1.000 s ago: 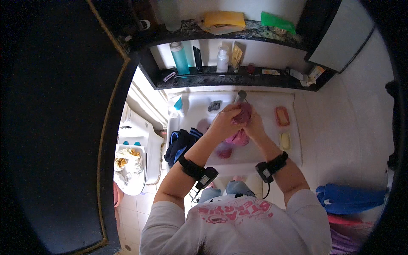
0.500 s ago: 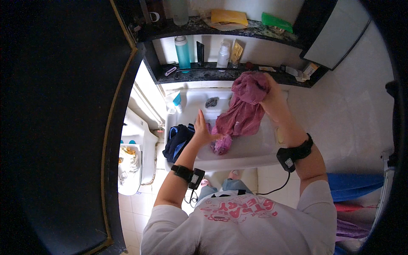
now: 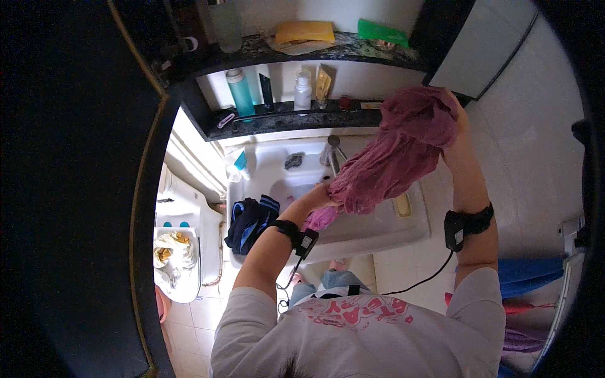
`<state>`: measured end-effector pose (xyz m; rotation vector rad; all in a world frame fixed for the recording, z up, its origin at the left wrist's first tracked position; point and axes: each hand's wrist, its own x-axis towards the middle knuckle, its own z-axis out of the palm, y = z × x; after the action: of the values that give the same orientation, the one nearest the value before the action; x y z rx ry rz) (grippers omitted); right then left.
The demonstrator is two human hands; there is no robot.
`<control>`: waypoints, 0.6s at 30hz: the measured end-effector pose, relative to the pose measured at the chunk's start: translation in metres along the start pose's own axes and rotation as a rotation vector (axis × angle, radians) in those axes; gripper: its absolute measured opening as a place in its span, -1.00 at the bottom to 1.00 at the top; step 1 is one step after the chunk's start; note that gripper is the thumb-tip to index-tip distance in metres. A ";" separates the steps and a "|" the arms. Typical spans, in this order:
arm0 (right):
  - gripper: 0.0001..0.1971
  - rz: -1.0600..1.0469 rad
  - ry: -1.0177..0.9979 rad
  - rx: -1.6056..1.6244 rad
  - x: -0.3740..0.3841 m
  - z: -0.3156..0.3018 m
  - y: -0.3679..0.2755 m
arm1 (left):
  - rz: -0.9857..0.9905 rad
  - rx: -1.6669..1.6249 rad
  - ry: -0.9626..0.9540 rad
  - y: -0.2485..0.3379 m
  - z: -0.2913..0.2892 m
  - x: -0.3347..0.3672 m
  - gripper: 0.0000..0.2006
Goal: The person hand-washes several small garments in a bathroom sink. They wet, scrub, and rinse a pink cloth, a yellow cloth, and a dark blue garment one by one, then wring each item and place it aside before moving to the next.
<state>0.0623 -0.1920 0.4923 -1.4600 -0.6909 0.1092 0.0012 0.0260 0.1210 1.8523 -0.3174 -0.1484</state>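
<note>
Step in hand, seemingly: spreading wet-looking mauve cloth (image 3: 406,154) between hands. Right hand (image 3: 460,123): grip holding bunched upper end. Left hand (image 3: 320,196): at cloth's lower end, fingers partly hidden, cannot tell if closed. Faucet (image 3: 330,151) just beyond left grip; sink (image 3: 353,247) below. Next move likely calls for firm left hold, cloth clear of faucet.
</note>
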 end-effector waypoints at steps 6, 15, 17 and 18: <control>-0.59 0.200 0.120 -0.435 -0.026 -0.064 0.065 | -0.179 -0.192 0.055 0.051 -0.043 -0.025 -0.46; -0.41 0.560 -0.292 -0.116 -0.105 -0.032 0.240 | -0.175 0.123 0.294 0.172 -0.069 -0.018 -0.41; -0.38 0.528 -0.336 0.157 -0.105 -0.024 0.263 | -0.219 0.169 0.269 0.200 -0.067 -0.012 -0.42; -0.29 0.594 -0.283 0.180 -0.103 -0.020 0.264 | -0.220 0.187 0.261 0.212 -0.067 -0.010 -0.43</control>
<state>0.0775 -0.2201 0.2103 -1.4482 -0.4373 0.8283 -0.0203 0.0328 0.3422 2.0619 0.0561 -0.0262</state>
